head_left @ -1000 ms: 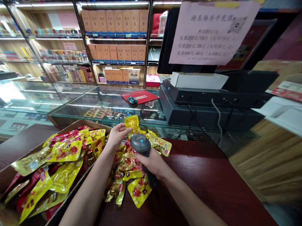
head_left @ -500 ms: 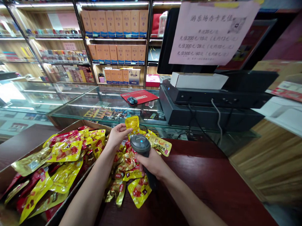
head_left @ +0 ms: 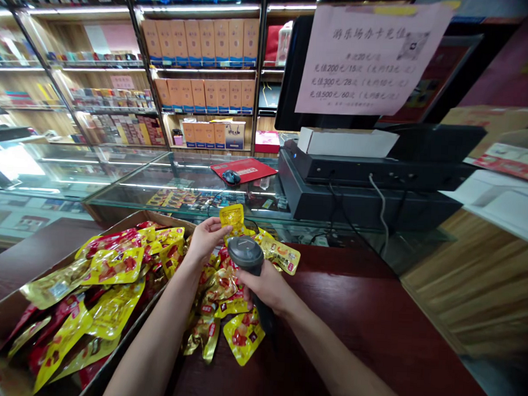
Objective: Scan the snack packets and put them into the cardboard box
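Note:
My left hand (head_left: 205,240) pinches a yellow foil snack packet (head_left: 232,218) by its lower part and holds it up above the counter. My right hand (head_left: 262,288) is wrapped around the grip of a dark grey handheld barcode scanner (head_left: 245,255), whose head points up toward that packet, close to it. Under both hands, a loose heap of yellow and red snack packets (head_left: 218,289) lies on the dark red wooden counter (head_left: 341,324). More of the same packets fill a cardboard box (head_left: 158,218) to the left of my left forearm.
Behind the counter stands a glass display case, with a red mat and computer mouse (head_left: 231,177) on top. A black monitor (head_left: 290,88) with a pink paper sign (head_left: 368,58) and black equipment (head_left: 364,193) stand to the right. Lit shelves of boxed goods fill the back.
My left hand and its packet have shifted very slightly to the right. The scanner's small blue light no longer shows. Otherwise the scene looks unchanged.

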The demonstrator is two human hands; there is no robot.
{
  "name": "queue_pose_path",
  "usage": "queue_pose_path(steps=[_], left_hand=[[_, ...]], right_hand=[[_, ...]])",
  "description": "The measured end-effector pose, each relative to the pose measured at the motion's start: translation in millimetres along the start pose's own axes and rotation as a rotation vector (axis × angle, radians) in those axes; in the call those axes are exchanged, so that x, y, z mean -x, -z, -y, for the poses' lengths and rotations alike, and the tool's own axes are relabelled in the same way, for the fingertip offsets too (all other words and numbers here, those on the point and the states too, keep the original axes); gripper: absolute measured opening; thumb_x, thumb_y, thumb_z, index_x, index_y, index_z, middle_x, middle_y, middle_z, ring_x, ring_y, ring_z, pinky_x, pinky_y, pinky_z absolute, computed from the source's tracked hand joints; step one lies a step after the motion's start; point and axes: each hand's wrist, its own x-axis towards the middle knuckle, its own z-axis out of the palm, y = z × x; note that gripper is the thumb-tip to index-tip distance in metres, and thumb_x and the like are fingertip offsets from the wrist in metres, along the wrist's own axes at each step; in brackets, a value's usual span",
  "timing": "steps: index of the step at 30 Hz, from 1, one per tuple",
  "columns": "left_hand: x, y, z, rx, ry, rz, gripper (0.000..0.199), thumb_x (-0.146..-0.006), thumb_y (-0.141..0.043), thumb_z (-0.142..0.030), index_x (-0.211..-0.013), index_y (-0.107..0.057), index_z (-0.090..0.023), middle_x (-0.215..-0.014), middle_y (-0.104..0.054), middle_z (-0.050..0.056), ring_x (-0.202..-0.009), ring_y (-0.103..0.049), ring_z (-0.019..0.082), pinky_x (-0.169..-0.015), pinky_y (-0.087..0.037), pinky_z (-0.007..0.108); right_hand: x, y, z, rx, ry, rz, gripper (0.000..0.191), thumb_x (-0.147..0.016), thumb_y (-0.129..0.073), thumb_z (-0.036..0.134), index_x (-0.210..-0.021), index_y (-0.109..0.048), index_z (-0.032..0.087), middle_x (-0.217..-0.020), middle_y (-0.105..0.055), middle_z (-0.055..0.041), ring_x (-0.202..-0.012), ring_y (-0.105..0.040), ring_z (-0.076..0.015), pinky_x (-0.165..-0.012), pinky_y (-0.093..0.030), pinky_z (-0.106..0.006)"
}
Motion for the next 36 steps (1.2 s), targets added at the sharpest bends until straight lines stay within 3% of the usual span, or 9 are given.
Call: queue_pose_path(steps=[9, 13, 16, 21, 24, 27, 30, 36], left_hand=[[11, 0.3, -7, -0.023, -0.054, 0.008, 0.044, -0.055, -0.082, -0.037, -0.088, -0.063, -0.016, -0.084, -0.072, 0.005, -0.063, -0.065, 0.014, -0.05, -0.044, 0.019], [30, 10.3, -24, -0.098, -0.183, -0.05, 0.039, -0.058, -0.08, -0.035, -0.088, -0.065, -0.015, -0.086, -0.072, 0.006, -0.072, -0.066, 0.016, -0.063, -0.05, 0.023], [53, 28.8, -51, -0.236, -0.333, -0.182, 0.034, -0.058, -0.079, -0.031, -0.086, -0.066, -0.016, -0.086, -0.072, 0.006, -0.076, -0.067, 0.018, -0.073, -0.051, 0.027], [97, 74.5, -108, -0.597, -0.529, -0.459, 0.027, -0.063, -0.074, -0.027, -0.088, -0.07, -0.019, -0.086, -0.072, 0.004, -0.08, -0.067, 0.019, -0.073, -0.049, 0.025], [117, 101.7, -130, -0.822, -0.564, -0.597, 0.023, -0.067, -0.07, -0.029, -0.088, -0.072, -0.021, -0.085, -0.073, 0.003, -0.079, -0.067, 0.02, -0.072, -0.049, 0.025], [127, 116.5, -138, -0.935, -0.55, -0.663, 0.028, -0.068, -0.07, -0.035, -0.093, -0.072, -0.023, -0.09, -0.073, 0.003, -0.079, -0.067, 0.021, -0.073, -0.049, 0.027], [129, 109.6, -133, -0.895, -0.543, -0.594, 0.029, -0.067, -0.071, -0.037, -0.093, -0.072, -0.024, -0.091, -0.073, 0.004, -0.079, -0.067, 0.021, -0.074, -0.049, 0.028], [116, 53.6, -93, -0.823, -0.579, -0.326, 0.018, -0.069, -0.072, -0.031, -0.086, -0.073, -0.026, -0.092, -0.072, 0.004, -0.082, -0.065, 0.021, -0.076, -0.048, 0.029]], right_hand=[[5, -2, 10, -0.067, -0.02, -0.013, 0.01, -0.074, -0.064, 0.027, -0.073, -0.056, 0.02, -0.046, -0.055, 0.0032, -0.035, -0.049, -0.0106, -0.034, -0.042, -0.023], [12, -3, 20, -0.037, -0.01, -0.005, 0.011, -0.075, -0.063, 0.028, -0.073, -0.057, 0.019, -0.045, -0.054, 0.0027, -0.033, -0.047, -0.0101, -0.034, -0.04, -0.023], [19, -4, 28, -0.046, 0.001, -0.007, 0.014, -0.073, -0.065, 0.029, -0.072, -0.056, 0.019, -0.043, -0.053, 0.0032, -0.033, -0.047, -0.0105, -0.034, -0.04, -0.023], [28, -3, 32, -0.059, 0.078, 0.009, 0.018, -0.074, -0.064, 0.034, -0.076, -0.057, 0.018, -0.044, -0.055, 0.0035, -0.033, -0.049, -0.0106, -0.034, -0.039, -0.022], [31, -4, 32, -0.055, 0.106, 0.024, 0.018, -0.074, -0.063, 0.035, -0.078, -0.058, 0.017, -0.044, -0.056, 0.0031, -0.033, -0.05, -0.0114, -0.034, -0.038, -0.022], [31, -4, 32, -0.048, 0.134, 0.028, 0.019, -0.073, -0.063, 0.035, -0.076, -0.059, 0.017, -0.046, -0.057, 0.0024, -0.033, -0.05, -0.0109, -0.034, -0.039, -0.022], [31, -4, 31, -0.045, 0.141, 0.027, 0.02, -0.073, -0.063, 0.036, -0.075, -0.059, 0.017, -0.045, -0.057, 0.0027, -0.032, -0.05, -0.0108, -0.034, -0.039, -0.022], [30, -1, 31, -0.059, 0.13, 0.03, 0.021, -0.073, -0.064, 0.036, -0.077, -0.058, 0.016, -0.046, -0.059, 0.0032, -0.032, -0.051, -0.0103, -0.034, -0.041, -0.021]])
